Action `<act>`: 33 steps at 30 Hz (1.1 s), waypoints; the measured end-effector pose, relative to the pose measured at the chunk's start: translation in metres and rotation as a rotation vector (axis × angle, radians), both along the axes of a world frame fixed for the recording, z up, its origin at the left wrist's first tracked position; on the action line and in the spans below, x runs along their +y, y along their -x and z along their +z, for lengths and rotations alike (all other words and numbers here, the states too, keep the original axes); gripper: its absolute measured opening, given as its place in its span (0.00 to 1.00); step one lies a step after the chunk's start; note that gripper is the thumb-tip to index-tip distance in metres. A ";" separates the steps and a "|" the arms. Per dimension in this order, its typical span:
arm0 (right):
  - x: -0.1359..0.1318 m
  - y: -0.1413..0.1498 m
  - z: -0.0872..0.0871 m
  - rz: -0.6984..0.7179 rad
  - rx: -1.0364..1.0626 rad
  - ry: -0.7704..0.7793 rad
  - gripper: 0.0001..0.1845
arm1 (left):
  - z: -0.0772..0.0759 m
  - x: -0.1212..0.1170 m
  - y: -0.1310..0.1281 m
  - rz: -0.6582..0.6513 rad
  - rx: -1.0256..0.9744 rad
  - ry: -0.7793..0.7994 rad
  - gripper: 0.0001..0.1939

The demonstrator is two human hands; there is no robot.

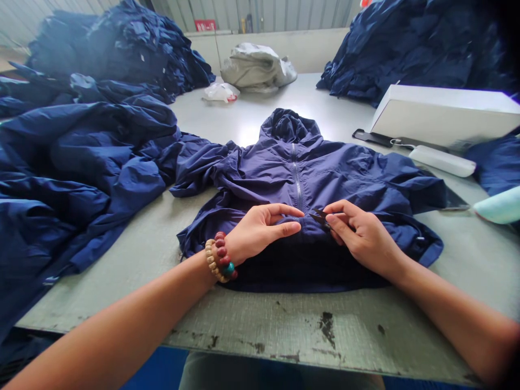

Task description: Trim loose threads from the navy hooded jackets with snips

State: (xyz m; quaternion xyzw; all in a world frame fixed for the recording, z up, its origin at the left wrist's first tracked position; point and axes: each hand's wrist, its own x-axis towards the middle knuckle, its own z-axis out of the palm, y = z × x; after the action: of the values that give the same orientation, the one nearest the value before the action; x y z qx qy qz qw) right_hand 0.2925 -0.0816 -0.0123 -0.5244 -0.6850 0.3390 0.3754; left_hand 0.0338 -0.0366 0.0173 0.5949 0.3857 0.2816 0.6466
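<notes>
A navy hooded jacket [268, 168] lies front up on the table, its hood pointing away from me and its zipper [298, 179] running down the middle. Over the lower zipper, my left hand [264, 227] has its thumb and index finger stretched out and apart, with nothing visible between them. Small dark thread snips [319, 214] are gripped in my right hand [357, 230], their tips pointing left toward the zipper. The jacket's lower hem is partly covered by both hands and wrists.
Navy garments [81, 157] are heaped on the left, and another tall pile [422, 49] stands at the back right. A white box [447, 111], a white power bank [442, 161] and a mint-green roll [499, 206] sit on the right. Behind the hood is a grey-beige bundle [255, 67].
</notes>
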 end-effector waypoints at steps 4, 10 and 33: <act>0.000 0.000 0.000 -0.003 0.003 0.010 0.15 | -0.002 0.001 0.001 -0.035 -0.034 0.014 0.23; -0.004 0.000 0.003 -0.021 0.004 -0.007 0.16 | 0.000 0.000 0.000 0.000 -0.028 0.025 0.22; -0.016 0.010 0.015 -0.010 -0.132 -0.140 0.18 | 0.002 -0.002 -0.003 0.082 0.074 0.010 0.18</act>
State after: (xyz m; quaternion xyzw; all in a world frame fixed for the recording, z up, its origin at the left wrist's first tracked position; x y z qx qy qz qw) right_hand 0.2825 -0.0980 0.0030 -0.5213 -0.7278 0.2530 0.3669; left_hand 0.0368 -0.0385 0.0196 0.5856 0.4348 0.2835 0.6226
